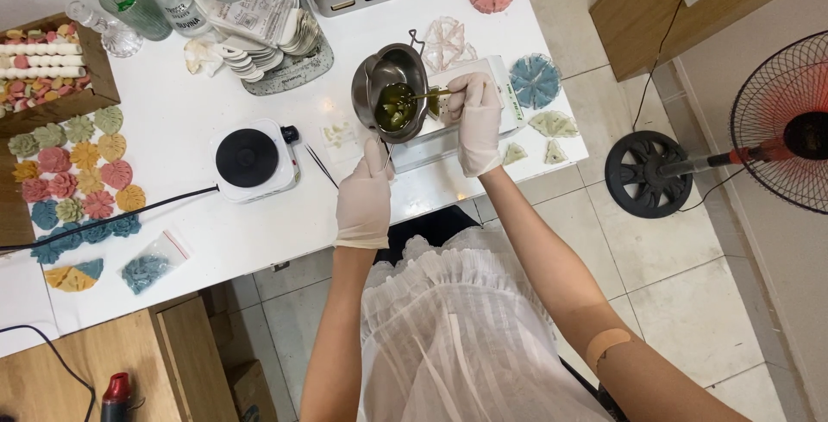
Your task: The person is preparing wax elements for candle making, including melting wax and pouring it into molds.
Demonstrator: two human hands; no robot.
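Note:
My gloved left hand grips the thin handle of a small metal melting pot that holds dark green liquid. The pot sits over a white scale-like device on the white table. My gloved right hand pinches a thin stick whose tip is dipped in the green liquid.
A small white hotplate with a black cord lies left of my hands. Coloured leaf and fan shaped pieces cover the table's left side, and others lie to the right. Bottles, a tray and stacked moulds sit at the back. A floor fan stands right.

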